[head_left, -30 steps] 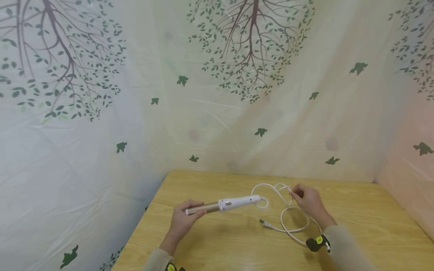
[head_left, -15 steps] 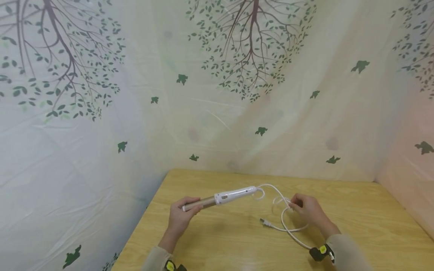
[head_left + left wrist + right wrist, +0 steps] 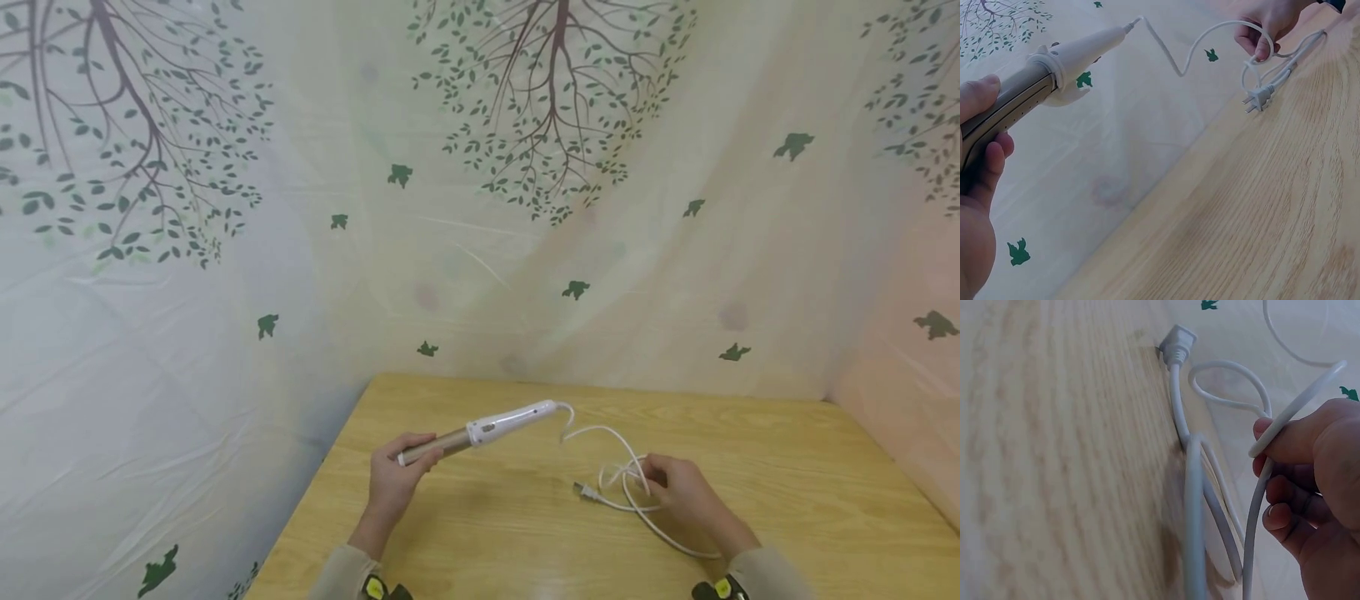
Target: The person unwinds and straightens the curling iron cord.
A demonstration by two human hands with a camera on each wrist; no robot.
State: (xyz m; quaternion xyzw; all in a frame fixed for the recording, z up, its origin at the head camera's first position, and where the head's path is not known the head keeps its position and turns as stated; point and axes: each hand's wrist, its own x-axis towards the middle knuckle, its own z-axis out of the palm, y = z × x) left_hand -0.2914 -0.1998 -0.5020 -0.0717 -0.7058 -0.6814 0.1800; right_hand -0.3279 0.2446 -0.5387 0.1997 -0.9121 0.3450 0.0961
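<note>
A curling iron (image 3: 512,422) with a white handle and a gold barrel is held in the air over the table's left half. My left hand (image 3: 392,485) grips it by the barrel, thumb on one side and fingers on the other, so the handle points up and right. From the handle's end the white cord (image 3: 611,429) sags, then loops across to my right hand (image 3: 688,502). That hand pinches the cord between thumb and fingers, as the right wrist view also shows of the cord (image 3: 1300,403). The two-prong plug (image 3: 1261,97) lies on the table just left of the right hand.
The wooden table (image 3: 525,542) reaches back to a hanging sheet (image 3: 480,275) printed with trees and green birds. More sheet hangs along the left and right sides. Loose cord (image 3: 1194,512) trails over the table below the right hand.
My right hand has come lower and nearer, drawing the cord with it. The left hand has shifted slightly left, and the iron's handle end has risen. The plug stays about where it was.
</note>
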